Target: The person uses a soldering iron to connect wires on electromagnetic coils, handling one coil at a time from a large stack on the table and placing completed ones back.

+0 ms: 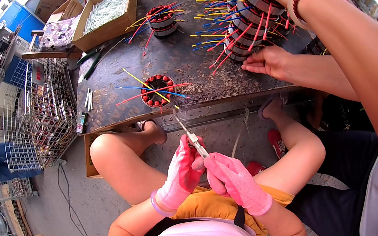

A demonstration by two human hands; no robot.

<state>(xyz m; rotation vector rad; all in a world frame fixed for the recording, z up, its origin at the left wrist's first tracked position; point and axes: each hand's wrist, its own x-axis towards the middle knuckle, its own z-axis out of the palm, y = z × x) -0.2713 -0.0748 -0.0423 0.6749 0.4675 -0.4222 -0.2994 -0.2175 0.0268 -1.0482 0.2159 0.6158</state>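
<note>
Both my hands wear pink gloves and meet in front of my lap, just off the table's edge. My right hand [238, 180] pinches the back end of a slim metal tool [198, 146] with a thin pointed tip; its exact kind I cannot make out. Curled fingers of my left hand [180, 174] close around the same tool from the other side. The tip points toward a motor stator [144, 96] lying near the table edge. Red coils line this ring, and red, yellow and blue sleeved leads cross over its opening.
On the dark table [123, 64] stand a second stator [162, 26] and a tall stator stack [244, 27], with a co-worker's hands [273, 63] at it. Pliers [92, 63], white tubes [89, 100] and a box of white sleeves [79, 32] lie left. A wire basket [39, 118] stands beyond.
</note>
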